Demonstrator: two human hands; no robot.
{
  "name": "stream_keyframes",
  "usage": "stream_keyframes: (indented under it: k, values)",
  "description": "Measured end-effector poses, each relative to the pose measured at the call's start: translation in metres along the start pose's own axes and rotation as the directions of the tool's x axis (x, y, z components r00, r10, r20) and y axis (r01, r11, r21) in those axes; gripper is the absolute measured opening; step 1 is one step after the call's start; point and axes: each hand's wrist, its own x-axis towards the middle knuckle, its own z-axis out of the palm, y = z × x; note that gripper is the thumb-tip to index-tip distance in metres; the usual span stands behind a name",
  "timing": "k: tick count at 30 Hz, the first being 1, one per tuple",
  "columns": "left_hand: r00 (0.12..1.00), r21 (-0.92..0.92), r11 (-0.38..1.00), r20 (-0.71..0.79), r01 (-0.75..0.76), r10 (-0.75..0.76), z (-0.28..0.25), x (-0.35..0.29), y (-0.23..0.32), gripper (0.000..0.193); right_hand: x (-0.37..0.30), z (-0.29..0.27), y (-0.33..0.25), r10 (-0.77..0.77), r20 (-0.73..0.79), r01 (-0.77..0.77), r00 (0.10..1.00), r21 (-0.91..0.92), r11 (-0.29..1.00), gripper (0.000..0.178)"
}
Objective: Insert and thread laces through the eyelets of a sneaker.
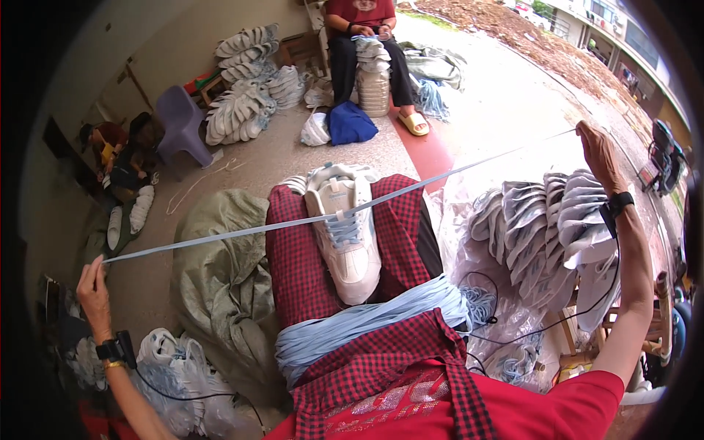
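A white sneaker (356,264) rests on my lap, toe toward me, with light blue lace threaded through its front eyelets. Both lengths of the shoelace (227,235) are pulled out straight from the shoe. Far out to the left, my left hand (93,297) is closed on one end. The other end is pinched in my right hand (600,158), raised high to the right. A thick bundle of light blue laces (381,315) lies across my waist, over a red and black checked apron (297,257).
Stacked shoe uppers (546,227) stand close on my right. A greenish sack (224,264) and white shoes (172,367) lie on my left. Ahead, a seated person (367,29) handles uppers near more piles and a purple chair (180,121). Another person (114,147) sits far left.
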Motion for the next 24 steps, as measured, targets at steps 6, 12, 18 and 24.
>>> stream_keyframes:
  k: [6,12,18,24]
  values:
    - [0.967,0.289,0.951,-0.19,-0.108,0.167,-0.06,-0.027,-0.068,0.023,0.007,-0.017,-0.044,-0.077,-0.435,-0.021,0.897,-0.217,0.976,0.01]
    - [0.753,0.329,0.921,-0.655,0.21,0.062,-0.021,-0.035,0.033,0.02,-0.014,0.035,-0.147,0.416,-0.396,-0.114,0.819,0.598,0.793,0.022]
    - [0.874,-0.707,0.701,-0.282,0.089,-0.395,0.115,-0.009,0.159,0.019,0.022,0.082,-0.317,0.163,-0.012,-0.033,0.986,0.963,0.266,0.01]
    - [0.94,-0.917,0.219,0.307,0.334,-0.15,0.208,0.006,0.279,0.019,0.039,0.081,-0.387,-0.154,0.13,-0.138,0.979,0.99,-0.04,0.008]
